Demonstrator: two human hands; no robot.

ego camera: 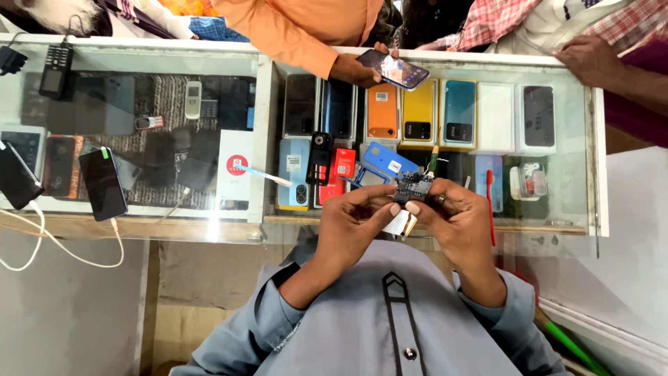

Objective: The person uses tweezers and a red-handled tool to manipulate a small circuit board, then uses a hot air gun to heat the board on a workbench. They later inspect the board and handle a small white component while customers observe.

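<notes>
Item held: small dark circuit board [413,186], pinched between both hands above the glass counter [209,230]. It sits at the fingertips, between the two hands and touching both; neither hand is clearly nearer. Its long axis runs roughly from hand to hand.

Left hand [355,219]: fingers curled narrow, thumb and forefinger closed on the board's left end.

Right hand [456,216]: likewise closed on the right end; a ring shows on one finger. A pale, flat piece lies tucked below the board between the hands; its kind cannot be told.

Beyond the hands, under the glass:
- row of upright phone boxes: dark, orange [382,111], yellow [418,113], teal [459,111], white, dark;
- nearer row, just past the fingertips: blue card-like packet [386,161], red packet [341,167], pale blue box.

To the left of the left hand: white box with round red mark [236,167]; black phone on white cable [103,183], well apart.

Far side: another person's hand in an orange sleeve holds a lit phone [394,69].
</notes>
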